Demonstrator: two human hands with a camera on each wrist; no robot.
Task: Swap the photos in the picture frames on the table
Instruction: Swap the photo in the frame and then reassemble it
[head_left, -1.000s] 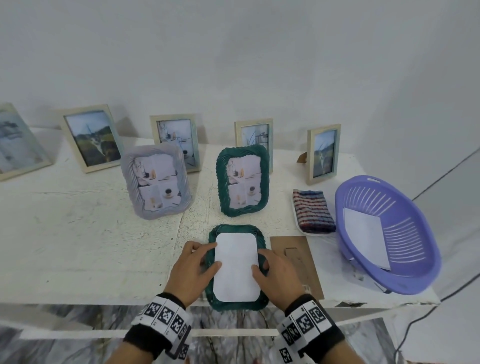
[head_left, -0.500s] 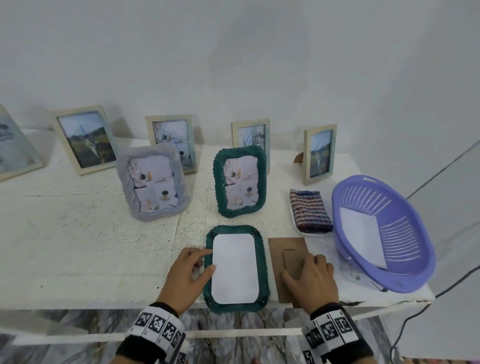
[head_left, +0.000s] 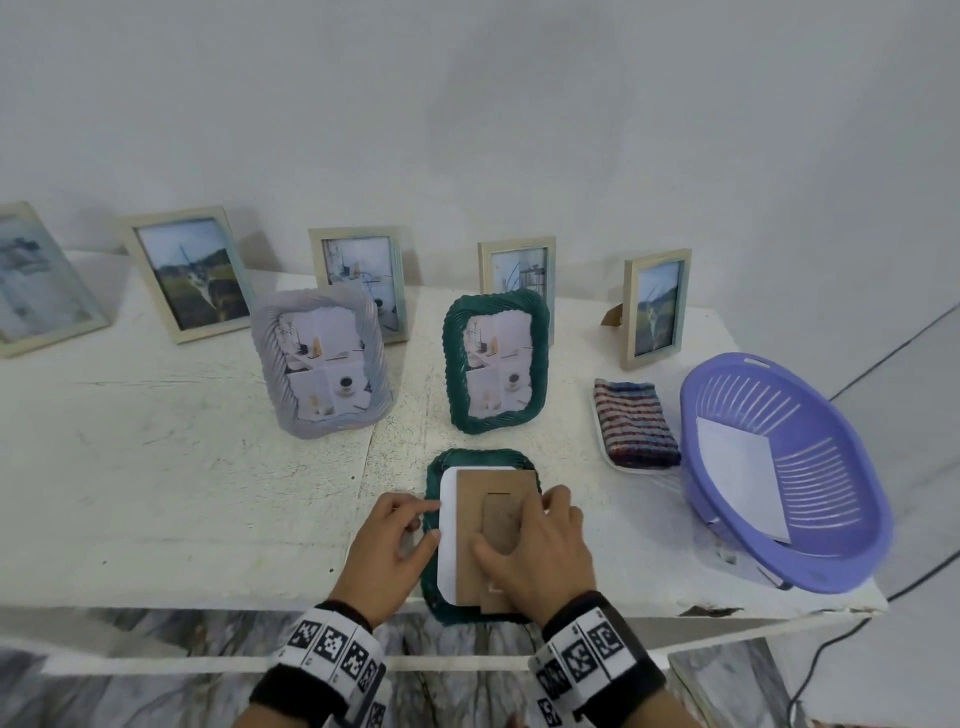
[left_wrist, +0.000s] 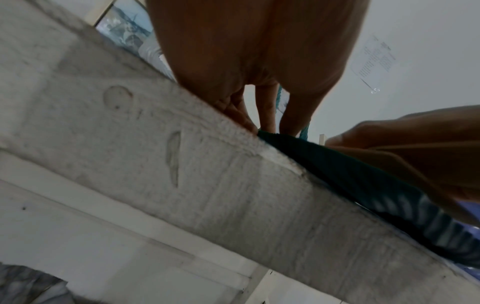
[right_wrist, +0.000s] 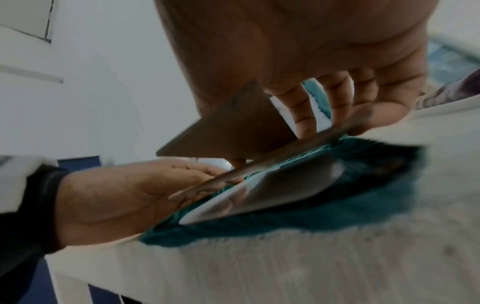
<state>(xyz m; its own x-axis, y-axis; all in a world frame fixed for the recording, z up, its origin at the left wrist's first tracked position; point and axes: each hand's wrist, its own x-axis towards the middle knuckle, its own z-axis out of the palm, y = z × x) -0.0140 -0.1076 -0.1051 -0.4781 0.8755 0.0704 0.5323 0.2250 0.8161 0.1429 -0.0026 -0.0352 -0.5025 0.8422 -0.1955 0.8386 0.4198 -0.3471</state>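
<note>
A dark green frame (head_left: 435, 467) lies face down at the table's front edge, a white photo (head_left: 448, 535) lying in its back. My right hand (head_left: 519, 525) grips the brown backing board (head_left: 493, 486) and holds it tilted over the photo; thumb and fingers clasp the board (right_wrist: 228, 131) above the photo (right_wrist: 272, 195). My left hand (head_left: 428, 522) rests on the frame's left rim with its thumb at the photo's edge. In the left wrist view the frame (left_wrist: 337, 168) overhangs the table edge. A second green frame (head_left: 496, 364) and a lilac frame (head_left: 322, 364) stand upright behind.
Several wooden frames line the wall, one of them (head_left: 657, 306) at the right. A striped cloth (head_left: 636, 423) lies beside a purple basket (head_left: 852, 566) that holds a white sheet (head_left: 743, 478). The table's right corner (head_left: 878, 603) is just past the basket.
My right hand left the photo, reached right to the backing board on the table, picked it up and brought it over the photo. My left hand stayed on the frame's left side.
</note>
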